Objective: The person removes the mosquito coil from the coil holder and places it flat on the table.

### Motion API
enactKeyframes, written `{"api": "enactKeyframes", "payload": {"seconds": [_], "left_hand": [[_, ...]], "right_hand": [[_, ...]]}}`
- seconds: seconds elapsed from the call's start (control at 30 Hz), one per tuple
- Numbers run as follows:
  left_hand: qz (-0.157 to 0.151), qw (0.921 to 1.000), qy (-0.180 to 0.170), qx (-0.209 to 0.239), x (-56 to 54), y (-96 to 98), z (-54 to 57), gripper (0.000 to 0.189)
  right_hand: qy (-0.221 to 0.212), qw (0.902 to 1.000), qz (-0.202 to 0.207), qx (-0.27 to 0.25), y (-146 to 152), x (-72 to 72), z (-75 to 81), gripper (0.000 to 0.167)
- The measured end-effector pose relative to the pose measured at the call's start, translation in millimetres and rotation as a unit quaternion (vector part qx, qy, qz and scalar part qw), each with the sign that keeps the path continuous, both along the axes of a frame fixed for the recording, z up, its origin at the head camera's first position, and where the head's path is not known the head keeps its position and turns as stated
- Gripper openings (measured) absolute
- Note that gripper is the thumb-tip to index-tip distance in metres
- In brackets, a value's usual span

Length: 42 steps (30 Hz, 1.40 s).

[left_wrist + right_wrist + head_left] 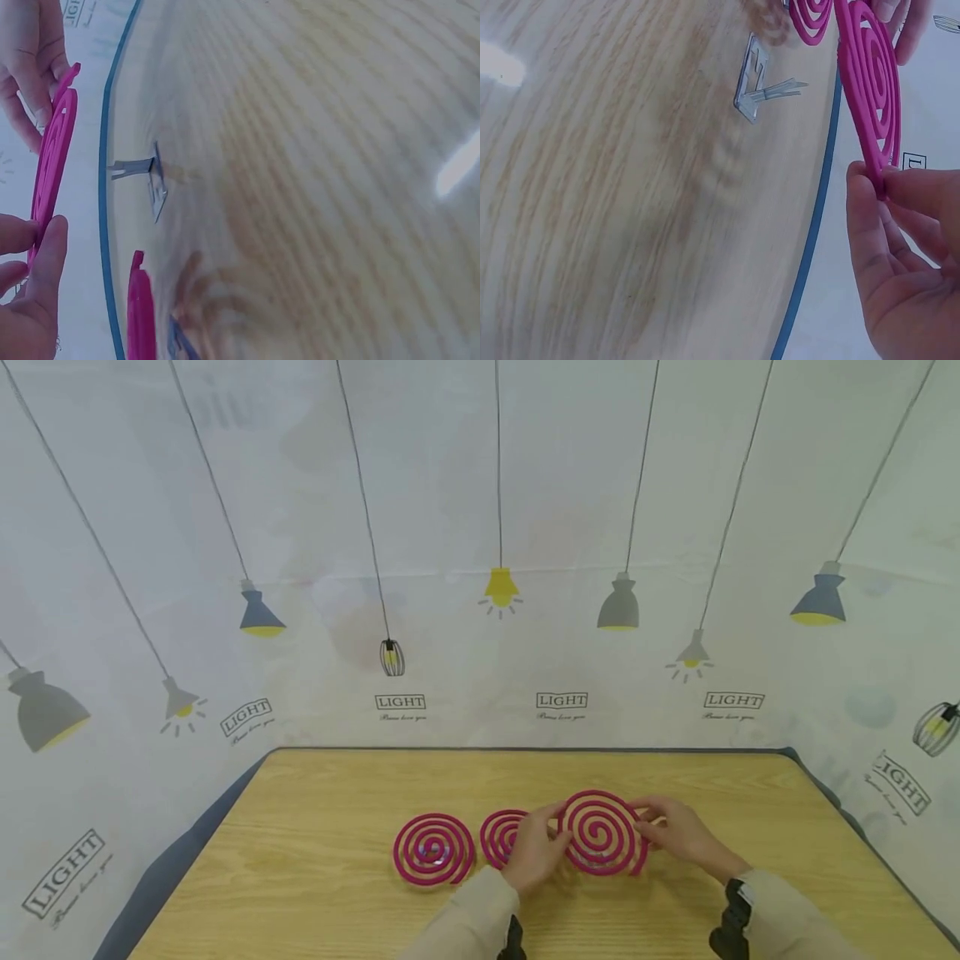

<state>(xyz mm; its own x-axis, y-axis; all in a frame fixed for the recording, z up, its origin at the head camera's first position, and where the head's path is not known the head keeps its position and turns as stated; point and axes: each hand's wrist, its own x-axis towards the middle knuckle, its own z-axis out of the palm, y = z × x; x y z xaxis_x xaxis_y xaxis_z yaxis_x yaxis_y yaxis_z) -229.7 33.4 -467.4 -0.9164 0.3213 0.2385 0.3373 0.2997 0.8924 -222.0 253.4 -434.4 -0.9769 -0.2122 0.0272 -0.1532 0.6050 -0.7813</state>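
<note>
A pink mosquito coil [599, 832] is held level above the table, pinched at its edges by both hands. My left hand [536, 850] has thumb and fingers on its left rim; my right hand [678, 835] grips the right rim near the coil's outer end. Beneath it, a small metal coil stand [156, 184] lies on the table with its prong bent upward. In the right wrist view, a gap separates the prong of this stand [751, 82] from the coil. A second coil [495, 839] is partly hidden behind the left hand.
Another pink coil [432, 850] sits farther left, raised over a metal piece. All are on a wood-grain table [322, 793] with a dark edge. A pale curtain [450, 468] printed with lamps surrounds its back and sides.
</note>
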Motion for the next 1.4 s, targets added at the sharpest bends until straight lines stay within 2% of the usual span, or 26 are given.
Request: {"api": "enactKeyframes", "payload": {"seconds": [0.13,0.23,0.33,0.53,0.7,1.03,1.23,1.4], "left_hand": [[0.011,0.9999,-0.012,0.003,-4.9,-2.6,7.2,0.037],[0.032,0.9994,-0.011,-0.002,-8.5,-4.7,9.8,0.035],[0.046,0.999,-0.002,0.001,-11.4,-5.8,9.3,0.032],[0.072,0.9969,-0.016,0.029,-17.8,-3.3,8.1,0.031],[0.1,0.9933,-0.016,0.055,-23.2,1.9,6.4,0.029],[0.179,0.9831,-0.004,0.038,-26.9,11.2,0.7,0.025],[0.202,0.9781,0.005,0.049,-29.9,15.7,-1.8,0.024],[0.204,0.9774,0.013,0.052,-32.7,18.4,-2.2,0.027]], "right_hand": [[0.012,0.9998,-0.014,0.005,-2,-4.5,2.7,0.031],[0.02,0.9995,-0.023,0.009,-4,-7.6,4.4,0.031],[0.026,0.9991,-0.03,0.016,-7,-10.3,5.6,0.029],[0.041,0.9977,-0.048,0.024,-12,-20.0,4.0,0.028],[0.055,0.9971,-0.052,0.012,-14,-29.5,0.1,0.026],[0.059,0.9952,-0.078,0.001,-19,-44.3,-8.8,0.023],[0.06,0.9927,-0.104,0.01,-20,-54.3,-18.7,0.021],[0.064,0.991,-0.117,0.013,-21,-59.9,-25.1,0.02]]}}
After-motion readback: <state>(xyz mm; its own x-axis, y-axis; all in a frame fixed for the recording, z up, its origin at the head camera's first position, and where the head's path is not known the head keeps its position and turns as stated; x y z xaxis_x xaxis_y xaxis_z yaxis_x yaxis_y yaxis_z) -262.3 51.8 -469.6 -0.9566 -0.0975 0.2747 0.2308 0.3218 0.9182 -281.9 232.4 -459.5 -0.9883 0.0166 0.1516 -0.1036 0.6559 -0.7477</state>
